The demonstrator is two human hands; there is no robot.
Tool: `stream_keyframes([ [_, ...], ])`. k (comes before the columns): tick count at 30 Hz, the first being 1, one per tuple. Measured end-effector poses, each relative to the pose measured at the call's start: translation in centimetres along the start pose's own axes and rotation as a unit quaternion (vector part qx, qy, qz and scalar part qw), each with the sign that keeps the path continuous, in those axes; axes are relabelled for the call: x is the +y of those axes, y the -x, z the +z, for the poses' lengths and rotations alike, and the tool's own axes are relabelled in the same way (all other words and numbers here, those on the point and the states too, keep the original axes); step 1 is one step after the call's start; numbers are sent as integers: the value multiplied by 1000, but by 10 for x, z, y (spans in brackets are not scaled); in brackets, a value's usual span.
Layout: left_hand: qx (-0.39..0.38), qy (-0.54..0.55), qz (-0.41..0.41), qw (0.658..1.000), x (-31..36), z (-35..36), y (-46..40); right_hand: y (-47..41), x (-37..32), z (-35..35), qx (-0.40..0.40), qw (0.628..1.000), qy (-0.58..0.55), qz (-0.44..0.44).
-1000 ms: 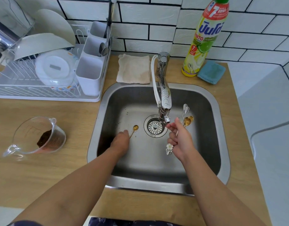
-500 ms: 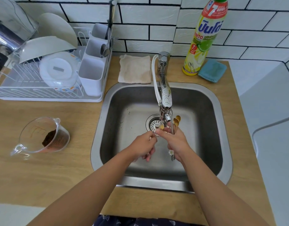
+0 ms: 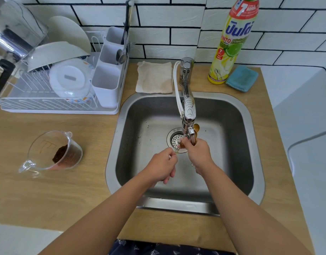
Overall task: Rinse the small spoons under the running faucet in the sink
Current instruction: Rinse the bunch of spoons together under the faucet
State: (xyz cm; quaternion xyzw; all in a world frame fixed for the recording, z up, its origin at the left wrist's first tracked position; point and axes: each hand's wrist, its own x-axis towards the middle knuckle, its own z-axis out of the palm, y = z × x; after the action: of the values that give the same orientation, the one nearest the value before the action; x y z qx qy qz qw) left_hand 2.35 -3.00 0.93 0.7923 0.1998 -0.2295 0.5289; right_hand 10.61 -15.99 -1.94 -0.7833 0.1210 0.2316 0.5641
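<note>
Both my hands are over the steel sink [image 3: 237, 115], under the chrome faucet [image 3: 188, 109]. My left hand [image 3: 163, 165] pinches the thin handle of one small gold spoon [image 3: 179, 146], whose bowl points up toward the spout near the drain [image 3: 175, 139]. My right hand [image 3: 198, 153] grips a bunch of small gold spoons [image 3: 196, 128]; their bowls stick up just right of the spout and their decorated handle ends hang below my fist. My right thumb and fingers touch the single spoon's bowl. Running water is hard to make out.
A white dish rack [image 3: 53, 92] with bowls, a lid and a cutlery caddy [image 3: 107, 85] stands at the back left. A clear measuring cup [image 3: 53, 151] with brown powder sits left of the sink. Behind the sink lie a beige cloth [image 3: 154, 77], a dish soap bottle [image 3: 232, 43] and a blue sponge [image 3: 242, 79].
My left hand picked the single gold spoon off the sink floor and brought it right to the spout. My right hand shifted its bunch of spoons left, under the faucet.
</note>
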Motion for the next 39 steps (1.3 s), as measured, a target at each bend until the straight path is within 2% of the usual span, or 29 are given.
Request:
stream_keyframes([
  [5,-7,30,9,999,6,-2,-2,5,8,1,-127,986,-106,3],
  [6,-10,36,12,999,7,-1,-1,6,6,0,-125,986,-112,-1],
  [10,-10,37,19,999,9,0,0,-1,-3,-6,-28,992,-121,18],
  [13,-15,43,14,999,9,-4,-2,0,2,-6,-69,988,-137,27],
  [15,-16,32,15,999,7,-6,-1,3,4,-5,-97,989,-106,17],
  [20,-5,-76,51,996,-1,-6,2,3,-4,-4,-24,997,-77,-3],
  [22,9,-104,55,993,-1,-7,-1,5,-2,1,-33,997,-74,-7],
  [25,24,-123,57,990,2,-6,-3,11,3,5,-92,995,-38,-29],
  [27,16,-108,55,993,4,-7,-1,10,3,4,-83,995,-55,-25],
  [30,-7,-44,33,998,7,-6,4,1,-4,-1,-32,996,-83,-2],
  [32,-35,104,-12,994,8,-8,5,0,-5,-3,-49,993,-105,17],
  [33,-58,224,-38,972,8,-11,4,-1,-3,-4,-75,987,-142,30],
  [34,-88,346,-68,932,9,-16,5,1,-1,-6,-108,976,-186,43],
  [35,-119,440,-94,885,9,-23,5,2,1,-8,-139,965,-217,52],
  [36,-147,490,-113,852,8,-29,6,3,3,-9,-161,959,-229,56],
  [37,-168,496,-122,843,6,-33,7,3,4,-9,-168,957,-230,59],
  [38,-179,463,-119,860,4,-34,8,3,5,-9,-161,959,-227,63],
  [39,-177,398,-107,894,1,-33,9,3,5,-8,-144,962,-223,67],
])
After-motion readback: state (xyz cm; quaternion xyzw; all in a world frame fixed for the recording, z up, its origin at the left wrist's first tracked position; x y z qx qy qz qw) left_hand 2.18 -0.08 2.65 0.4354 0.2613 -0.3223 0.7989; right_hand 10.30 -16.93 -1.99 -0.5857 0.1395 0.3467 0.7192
